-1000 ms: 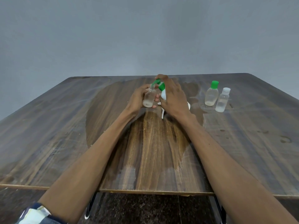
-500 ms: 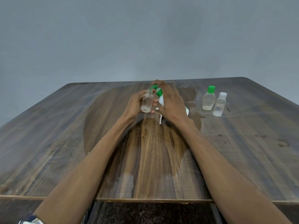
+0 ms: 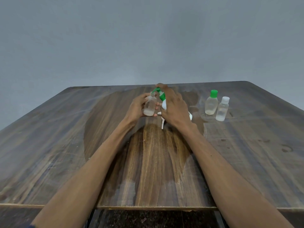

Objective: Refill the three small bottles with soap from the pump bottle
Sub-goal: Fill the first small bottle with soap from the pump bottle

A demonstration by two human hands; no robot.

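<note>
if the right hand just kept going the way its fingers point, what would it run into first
The right hand points away and slightly left, fingertips already on the green pump head of the pump bottle. Beyond that, probably only bare table and wall, though depth is unclear.

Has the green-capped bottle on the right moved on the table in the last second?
No. The green-capped bottle stands beside the white-capped bottle, same gap, same stain; only the camera shifted.

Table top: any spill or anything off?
Yes. The table carries a large dark wet-looking patch at centre, under both arms. A white cap lies loose beside the pump bottle. Bottles stand upright.
</note>
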